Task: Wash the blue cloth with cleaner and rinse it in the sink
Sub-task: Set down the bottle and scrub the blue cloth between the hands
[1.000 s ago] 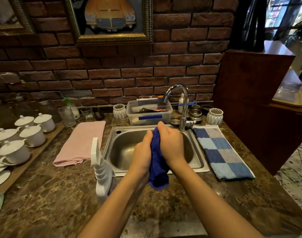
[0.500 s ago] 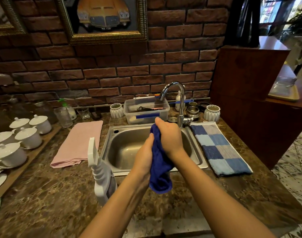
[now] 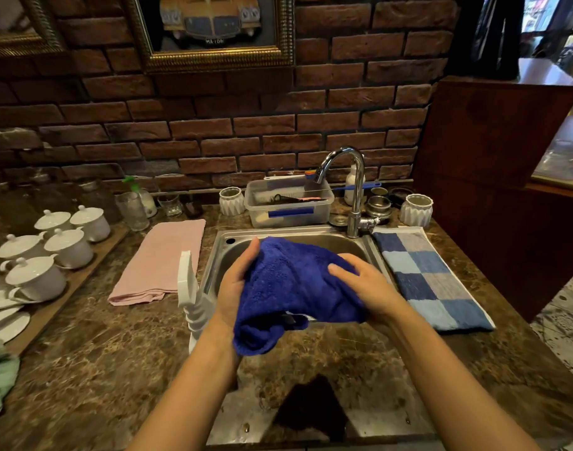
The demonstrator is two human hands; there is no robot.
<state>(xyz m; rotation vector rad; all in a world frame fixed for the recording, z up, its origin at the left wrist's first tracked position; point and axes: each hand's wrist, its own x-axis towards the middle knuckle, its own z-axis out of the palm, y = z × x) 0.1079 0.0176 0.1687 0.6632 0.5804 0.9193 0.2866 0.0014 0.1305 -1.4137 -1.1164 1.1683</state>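
Note:
The blue cloth (image 3: 291,288) is spread wide between both hands over the front of the steel sink (image 3: 311,237). My left hand (image 3: 236,284) grips its left edge, fingers up. On the cloth's right side, my right hand (image 3: 365,288) holds it with fingers laid across the top. A fold hangs down over the counter edge. The chrome tap (image 3: 355,190) stands behind the sink on the right; no water is visible. A white spray bottle (image 3: 190,294) stands on the counter just left of the sink, touching my left forearm.
A pink cloth (image 3: 161,258) lies left of the sink, a blue checked towel (image 3: 425,275) on the right. A clear plastic tub (image 3: 288,203) sits behind the sink. White lidded cups (image 3: 57,249) fill a wooden tray at far left. A dark wooden cabinet (image 3: 493,177) borders the right.
The cloth was bunched and pressed upright between my hands; now my hands have moved apart and the cloth is opened out wide over the sink.

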